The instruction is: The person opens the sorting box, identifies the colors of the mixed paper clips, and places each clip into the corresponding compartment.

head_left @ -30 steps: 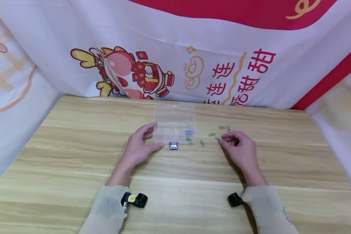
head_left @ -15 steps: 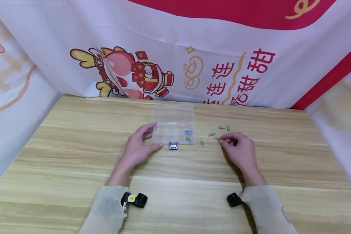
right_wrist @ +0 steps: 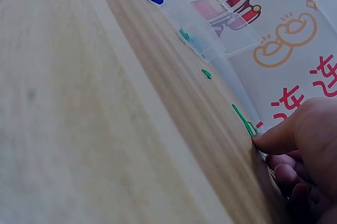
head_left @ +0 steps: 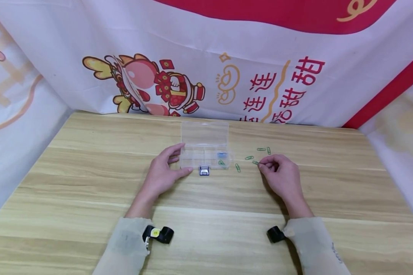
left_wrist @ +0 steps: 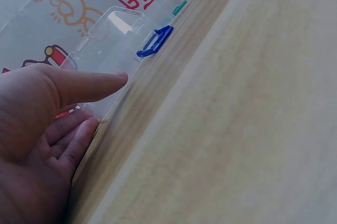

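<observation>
A clear plastic compartment box [head_left: 193, 154] lies on the table with its lid [head_left: 204, 133] raised at the back. My left hand [head_left: 163, 170] holds the box's left end, thumb along the front and fingers at the back corner. A blue latch [head_left: 204, 170] sticks out at the box's front. Green paper clips [head_left: 221, 162] and blue clips [head_left: 221, 154] occupy compartments at the right end. To the right, my right hand [head_left: 281, 173] pinches one end of a green paper clip [right_wrist: 241, 114] between thumb and fingers, low over the wood; its other fingers are curled.
Several loose green paper clips lie between box and right hand, one paper clip [head_left: 238, 168] beside the box and another paper clip [head_left: 269, 151] farther back. A printed white cloth [head_left: 206, 84] hangs behind the wooden table [head_left: 206, 236].
</observation>
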`<state>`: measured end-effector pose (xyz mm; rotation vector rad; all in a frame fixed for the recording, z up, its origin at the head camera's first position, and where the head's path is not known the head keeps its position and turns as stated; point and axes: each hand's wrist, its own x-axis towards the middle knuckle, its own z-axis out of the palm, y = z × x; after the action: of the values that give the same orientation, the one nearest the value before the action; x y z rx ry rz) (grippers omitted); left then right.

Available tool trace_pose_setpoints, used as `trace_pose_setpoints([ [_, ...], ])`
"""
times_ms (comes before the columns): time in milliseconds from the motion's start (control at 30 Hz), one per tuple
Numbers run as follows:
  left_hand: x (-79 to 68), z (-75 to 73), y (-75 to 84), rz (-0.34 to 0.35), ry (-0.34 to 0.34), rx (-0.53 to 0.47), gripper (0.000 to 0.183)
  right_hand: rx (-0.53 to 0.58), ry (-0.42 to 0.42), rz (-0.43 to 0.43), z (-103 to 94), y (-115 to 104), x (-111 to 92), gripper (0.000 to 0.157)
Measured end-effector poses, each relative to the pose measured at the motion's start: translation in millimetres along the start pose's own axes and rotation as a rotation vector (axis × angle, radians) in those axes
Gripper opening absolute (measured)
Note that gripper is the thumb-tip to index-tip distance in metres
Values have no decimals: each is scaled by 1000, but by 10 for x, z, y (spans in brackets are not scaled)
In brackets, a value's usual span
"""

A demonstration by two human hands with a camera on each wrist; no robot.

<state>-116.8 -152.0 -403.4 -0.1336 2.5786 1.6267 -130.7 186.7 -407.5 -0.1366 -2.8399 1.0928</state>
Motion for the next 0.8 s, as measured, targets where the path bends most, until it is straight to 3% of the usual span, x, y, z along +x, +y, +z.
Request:
trace_pose_setpoints([
  [300, 5, 4, 2, -5, 0, 3, 79, 39, -11, -20, 6, 24, -5, 10],
  [600, -2, -9, 2, -8, -4, 1, 80, 193, -27, 86, -59, -23, -12, 18],
  [800, -5, -10, 8, -15, -1, 3, 80, 265, 3, 100, -132, -47, 19, 20],
])
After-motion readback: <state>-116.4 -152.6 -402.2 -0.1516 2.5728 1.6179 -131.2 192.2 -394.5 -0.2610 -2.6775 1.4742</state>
